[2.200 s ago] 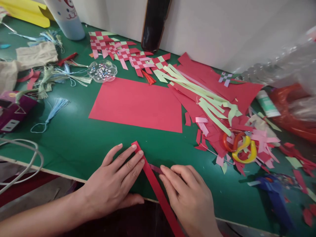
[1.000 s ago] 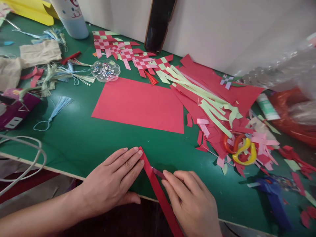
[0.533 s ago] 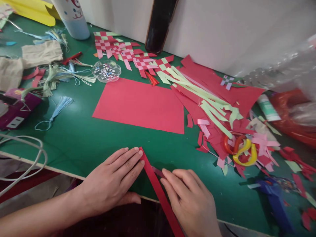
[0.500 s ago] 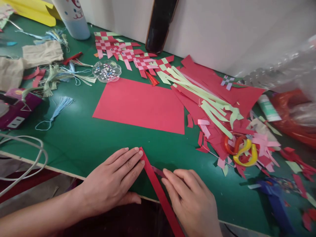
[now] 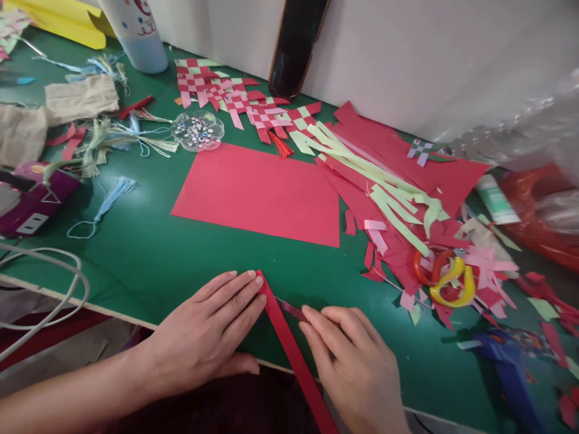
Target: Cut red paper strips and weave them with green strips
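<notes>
Red strip (image 5: pixel 292 349) slants under the left hand (image 5: pixel 205 328), a slim tool (image 5: pixel 294 310) at its edge

The red strip runs diagonally, its long axis reaching from the far left to the near right. Its far end lies on the green surface (image 5: pixel 154 259), pointing away from the person and to the left; the near part passes over the surface's near edge and leaves the view. The left hand lies palm down, its fingers stretched out side by side, their tips resting on the strip's far end without pinching anything. The right hand (image 5: pixel 362 361) is to the right of the strip, its fingers closed around the slim purplish tool — thumb and forefinger pinching it, the others curled behind. The tool points left and slightly away, crosswise to the strip, its thin tip beside the strip's right edge; whether the two touch is too small to tell.

Beyond the hands, a red sheet (image 5: pixel 257 196) lies flat, its longer sides running left to right and dropping slightly toward the right. At its far left corner is a clear dish (image 5: pixel 219 134) of small beads — woven paper pieces (image 5: pixel 235 99) are farther back. To the right, light-green strips (image 5: pixel 357 160) lie over red paper, and scissors (image 5: pixel 447 278) rest among scraps, with their yellow loop toward the person.
</notes>
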Motion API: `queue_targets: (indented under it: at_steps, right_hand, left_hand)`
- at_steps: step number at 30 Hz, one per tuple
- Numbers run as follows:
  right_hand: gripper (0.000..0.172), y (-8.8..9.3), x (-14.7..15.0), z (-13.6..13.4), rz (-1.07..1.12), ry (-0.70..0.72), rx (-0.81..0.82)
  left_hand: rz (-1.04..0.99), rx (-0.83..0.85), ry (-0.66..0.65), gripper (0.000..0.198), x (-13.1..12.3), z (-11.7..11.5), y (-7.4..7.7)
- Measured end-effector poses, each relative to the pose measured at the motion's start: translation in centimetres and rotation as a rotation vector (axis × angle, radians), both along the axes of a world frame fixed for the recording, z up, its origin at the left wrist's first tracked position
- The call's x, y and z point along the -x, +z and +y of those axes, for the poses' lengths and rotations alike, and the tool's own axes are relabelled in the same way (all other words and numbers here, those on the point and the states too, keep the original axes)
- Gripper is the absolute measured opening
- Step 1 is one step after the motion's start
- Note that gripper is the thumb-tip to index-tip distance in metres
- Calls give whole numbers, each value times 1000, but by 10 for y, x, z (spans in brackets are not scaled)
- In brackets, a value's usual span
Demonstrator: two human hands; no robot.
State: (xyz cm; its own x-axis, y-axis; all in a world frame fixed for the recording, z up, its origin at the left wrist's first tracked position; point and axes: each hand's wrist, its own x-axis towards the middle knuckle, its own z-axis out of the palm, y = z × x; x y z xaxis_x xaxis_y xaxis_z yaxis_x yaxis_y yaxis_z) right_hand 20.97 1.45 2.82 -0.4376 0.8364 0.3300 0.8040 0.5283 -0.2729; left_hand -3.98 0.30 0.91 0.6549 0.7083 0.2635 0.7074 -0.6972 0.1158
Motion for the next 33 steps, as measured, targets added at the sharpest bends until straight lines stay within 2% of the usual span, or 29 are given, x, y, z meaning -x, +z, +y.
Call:
queue_targets:
  at_steps: [33]
  right_hand:
    - [14,-5,11,3,34,-44,-24]
  left_hand:
    - [-30,32,5,67,0,1,1]
